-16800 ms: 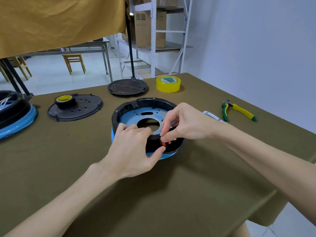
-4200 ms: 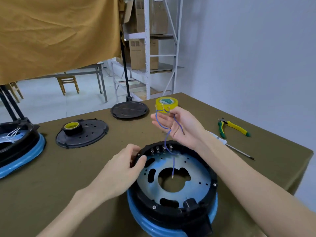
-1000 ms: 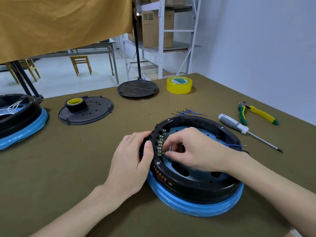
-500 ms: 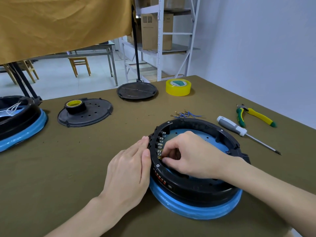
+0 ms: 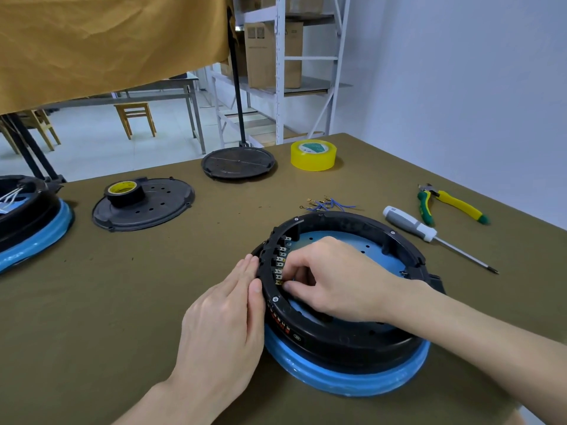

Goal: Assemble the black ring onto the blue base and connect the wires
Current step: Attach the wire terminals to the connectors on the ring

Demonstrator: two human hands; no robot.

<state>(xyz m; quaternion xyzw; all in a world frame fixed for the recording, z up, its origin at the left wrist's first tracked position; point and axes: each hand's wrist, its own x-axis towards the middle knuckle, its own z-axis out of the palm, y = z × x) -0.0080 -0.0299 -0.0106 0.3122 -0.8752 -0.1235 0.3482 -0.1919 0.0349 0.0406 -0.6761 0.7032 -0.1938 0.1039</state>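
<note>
A black ring (image 5: 310,329) sits seated on a blue base (image 5: 346,378) near the front edge of a desk (image 5: 107,302) covered in olive cloth. The left hand (image 5: 224,329) lies flat against the ring's outer left wall, fingers straight and together, bracing it. The right hand (image 5: 334,280) reaches inside the ring, its fingers (image 5: 291,286) curled at the lowest of a row of metal terminals (image 5: 279,265) on the inner wall; whether they pinch a wire end is hidden. A loose bundle of blue wires (image 5: 325,205) lies just behind the ring, toward the back edge. A screwdriver (image 5: 411,223) and pliers (image 5: 451,204) rest toward the right edge. To do this well, the bracing hand should probably keep the ring from turning while each connector is pushed squarely and fully onto its own terminal, not a neighbour.
</note>
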